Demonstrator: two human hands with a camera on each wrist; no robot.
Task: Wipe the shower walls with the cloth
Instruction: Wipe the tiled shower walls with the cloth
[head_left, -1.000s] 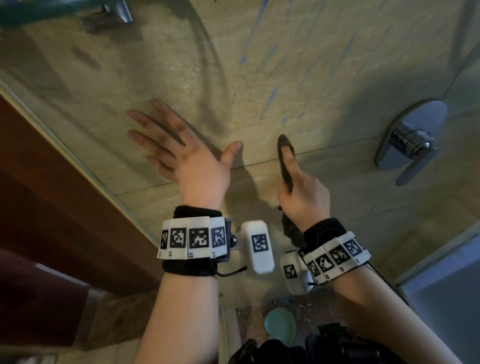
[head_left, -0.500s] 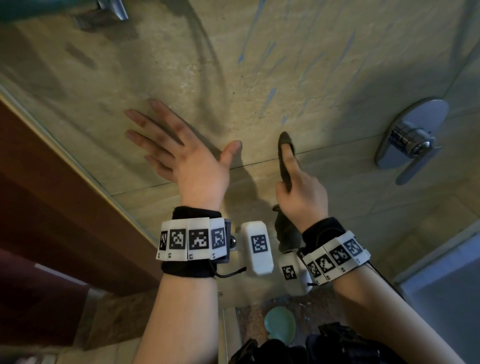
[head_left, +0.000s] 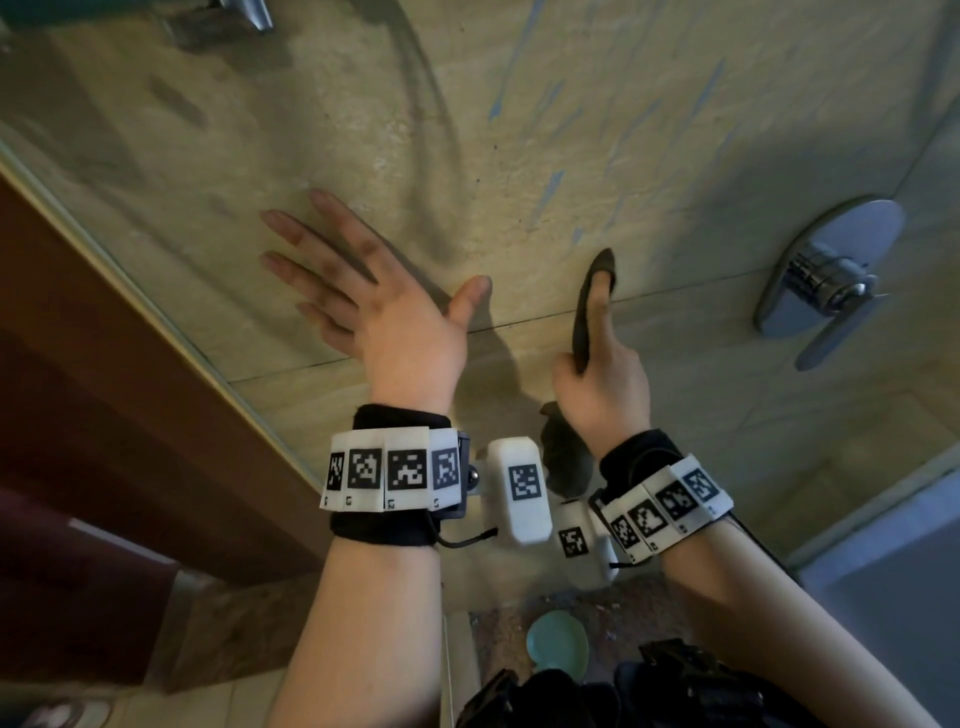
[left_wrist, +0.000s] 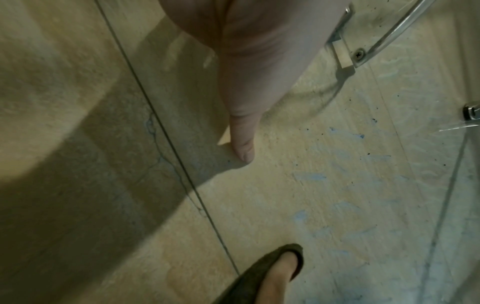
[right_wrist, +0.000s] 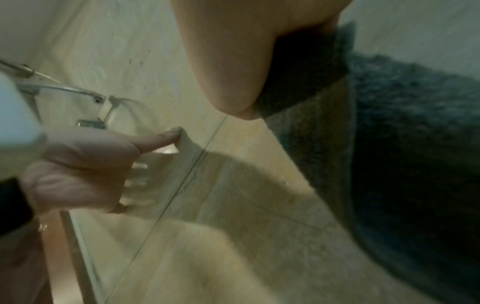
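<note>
**Cloth pressed to the shower wall**

The right hand (head_left: 602, 379) grips the dark cloth (head_left: 592, 306), pressing it on the beige shower wall (head_left: 649, 130) at a grout line; the left hand (head_left: 384, 306) lies flat, fingers spread, beside it

The left hand (head_left: 379, 306) lies flat against the shower wall (head_left: 649, 130), its fingers (head_left: 296, 260) spread toward the upper left and its thumb pointing right, along a horizontal grout line (head_left: 675, 301). Just to its right, apart from it, the right hand (head_left: 605, 374) presses the cloth (head_left: 589, 306) to the same wall, the cloth wrapped over the raised index finger and hanging below the wrist. Well to the right of both, the mixer valve handle (head_left: 826, 280) is mounted on the wall. A glass panel edge (head_left: 156, 312) runs diagonally left of the left hand. A metal bracket (head_left: 244, 13) sits on the wall at the top left. Below the wrists, a small round dish (head_left: 556, 644) lies on the floor.
</note>
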